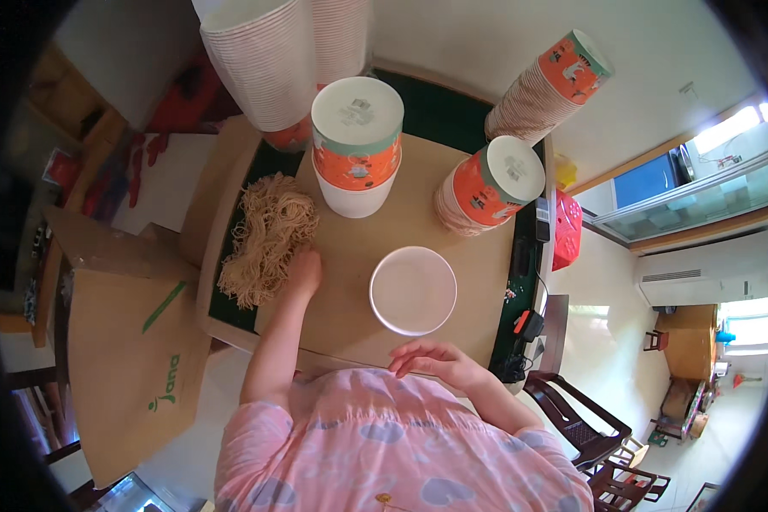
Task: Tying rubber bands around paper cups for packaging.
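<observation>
A loose pile of beige string [269,239] lies on the table's left side. At its right edge, my left hand [305,271] is closed on the string, its fingertips hidden. A white paper bucket [413,292] stands mouth up at the middle of the table, and nothing shows inside it. Just in front of it my right hand [428,362] hovers open, fingers a little bent, holding nothing. Behind are upside-down orange and green paper buckets: a short stack [357,149] in the middle and another [491,188] to the right.
Tall white bucket stacks [260,64] rise at the back left, and a leaning stack [546,85] stands at the back right. Brown cardboard [341,320] covers the tabletop. A large carton [136,367] is at the left. Chargers and cables [527,324] lie along the right edge, near a dark chair [580,422].
</observation>
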A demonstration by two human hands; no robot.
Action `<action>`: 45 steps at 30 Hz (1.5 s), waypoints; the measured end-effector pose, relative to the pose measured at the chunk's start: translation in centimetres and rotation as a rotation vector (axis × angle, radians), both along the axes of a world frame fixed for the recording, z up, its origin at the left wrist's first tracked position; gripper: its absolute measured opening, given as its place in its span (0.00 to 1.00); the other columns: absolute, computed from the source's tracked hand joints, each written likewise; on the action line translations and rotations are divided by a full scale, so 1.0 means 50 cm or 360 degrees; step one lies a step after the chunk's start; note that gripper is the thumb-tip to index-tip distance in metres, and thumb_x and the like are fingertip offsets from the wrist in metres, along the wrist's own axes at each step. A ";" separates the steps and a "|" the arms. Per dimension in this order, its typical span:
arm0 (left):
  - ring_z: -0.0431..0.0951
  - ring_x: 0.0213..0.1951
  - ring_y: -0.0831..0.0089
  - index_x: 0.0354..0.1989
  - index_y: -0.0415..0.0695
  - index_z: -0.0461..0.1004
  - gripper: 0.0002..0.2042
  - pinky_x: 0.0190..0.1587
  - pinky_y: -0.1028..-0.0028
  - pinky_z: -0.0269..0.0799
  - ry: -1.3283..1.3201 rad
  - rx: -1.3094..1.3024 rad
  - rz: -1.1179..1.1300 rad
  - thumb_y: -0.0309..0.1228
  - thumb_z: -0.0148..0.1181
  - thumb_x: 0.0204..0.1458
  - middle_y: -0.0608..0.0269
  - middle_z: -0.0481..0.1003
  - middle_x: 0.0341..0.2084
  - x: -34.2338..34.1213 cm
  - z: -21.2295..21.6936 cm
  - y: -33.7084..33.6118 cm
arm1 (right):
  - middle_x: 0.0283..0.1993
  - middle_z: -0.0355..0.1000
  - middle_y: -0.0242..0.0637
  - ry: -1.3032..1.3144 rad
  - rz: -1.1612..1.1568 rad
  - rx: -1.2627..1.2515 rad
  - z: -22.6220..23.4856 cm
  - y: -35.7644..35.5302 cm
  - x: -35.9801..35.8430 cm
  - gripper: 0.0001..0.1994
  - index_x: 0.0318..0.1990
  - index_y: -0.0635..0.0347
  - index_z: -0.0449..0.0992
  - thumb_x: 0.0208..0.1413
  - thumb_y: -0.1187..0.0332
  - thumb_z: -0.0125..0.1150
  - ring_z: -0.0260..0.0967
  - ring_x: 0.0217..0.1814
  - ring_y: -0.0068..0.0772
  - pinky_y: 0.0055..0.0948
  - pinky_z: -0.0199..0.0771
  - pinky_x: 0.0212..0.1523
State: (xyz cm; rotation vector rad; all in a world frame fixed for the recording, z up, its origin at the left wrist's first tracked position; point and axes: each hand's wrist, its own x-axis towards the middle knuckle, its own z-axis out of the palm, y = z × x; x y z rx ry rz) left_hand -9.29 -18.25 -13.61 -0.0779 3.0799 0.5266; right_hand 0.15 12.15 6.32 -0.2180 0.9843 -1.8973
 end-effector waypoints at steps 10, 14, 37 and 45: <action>0.76 0.28 0.58 0.22 0.41 0.75 0.03 0.34 0.64 0.72 -0.0620 0.0478 -0.0621 0.22 0.56 0.37 0.47 0.74 0.25 0.167 0.168 0.124 | 0.42 0.71 0.38 0.0069 -0.0268 0.0242 -0.048 0.012 0.054 0.11 0.48 0.66 0.69 0.59 0.75 0.48 0.68 0.46 0.28 0.28 0.68 0.48; 0.76 0.29 0.72 0.30 0.38 0.75 0.07 0.35 0.73 0.71 -0.1291 0.1463 -0.0877 0.28 0.60 0.45 0.57 0.76 0.26 0.264 0.350 0.189 | 0.46 0.69 0.38 0.0651 -0.0522 0.0525 -0.053 -0.023 0.068 0.11 0.48 0.65 0.69 0.58 0.76 0.48 0.66 0.52 0.30 0.30 0.64 0.53; 0.71 0.36 0.83 0.42 0.43 0.73 0.11 0.40 0.83 0.66 -0.0129 0.2389 0.0037 0.25 0.60 0.48 0.69 0.73 0.34 0.198 0.341 0.088 | 0.29 0.71 0.34 0.0273 -0.0869 0.0167 0.033 -0.185 -0.089 0.05 0.37 0.63 0.68 0.58 0.72 0.51 0.68 0.30 0.21 0.21 0.69 0.33; 0.63 0.25 0.85 0.34 0.40 0.76 0.07 0.28 0.83 0.59 0.0156 0.1648 -0.0015 0.21 0.61 0.46 0.74 0.65 0.22 0.140 0.420 0.056 | 0.30 0.71 0.32 0.0649 -0.0982 0.0326 0.054 -0.220 -0.135 0.04 0.37 0.64 0.71 0.56 0.72 0.54 0.69 0.36 0.21 0.21 0.68 0.40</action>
